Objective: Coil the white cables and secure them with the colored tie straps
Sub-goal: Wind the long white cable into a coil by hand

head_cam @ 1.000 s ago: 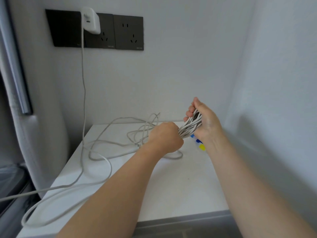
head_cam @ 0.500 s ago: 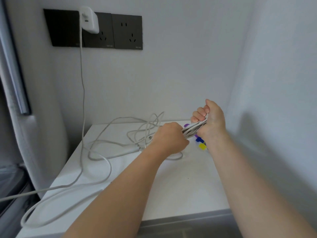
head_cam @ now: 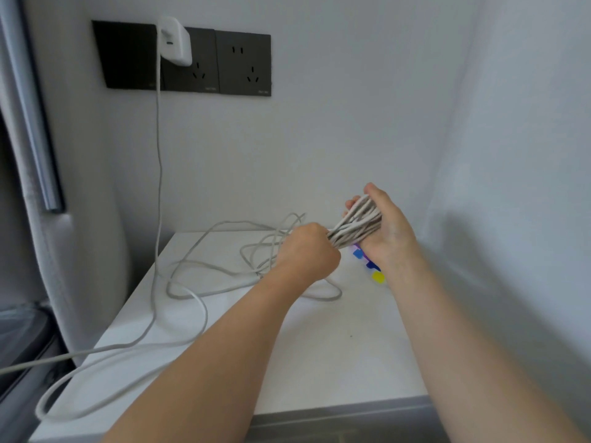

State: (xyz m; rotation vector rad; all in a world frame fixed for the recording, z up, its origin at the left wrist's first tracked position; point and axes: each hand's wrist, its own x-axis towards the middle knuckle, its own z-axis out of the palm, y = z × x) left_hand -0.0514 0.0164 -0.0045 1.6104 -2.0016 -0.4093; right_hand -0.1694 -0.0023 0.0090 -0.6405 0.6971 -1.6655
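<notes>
A bundle of coiled white cable [head_cam: 355, 227] stretches between my two hands above the white tabletop [head_cam: 319, 346]. My left hand [head_cam: 307, 254] grips its left end as a fist. My right hand [head_cam: 383, 225] holds the right end, with the strands lying across my palm and fingers. More loose white cable [head_cam: 204, 273] lies in loops on the table's left half. Colored tie straps [head_cam: 372, 266], purple, blue and yellow, lie on the table just under my right wrist, partly hidden by it.
A white charger [head_cam: 175, 39] sits in a black wall socket panel [head_cam: 224, 62], and its cord hangs down to the table. One cable runs off the left edge. White walls close in behind and on the right. A grey appliance stands at the left.
My right hand has turned from a closed fist to a more open hold, with the cable strands fanned across the palm. The left hand has stayed in place.
</notes>
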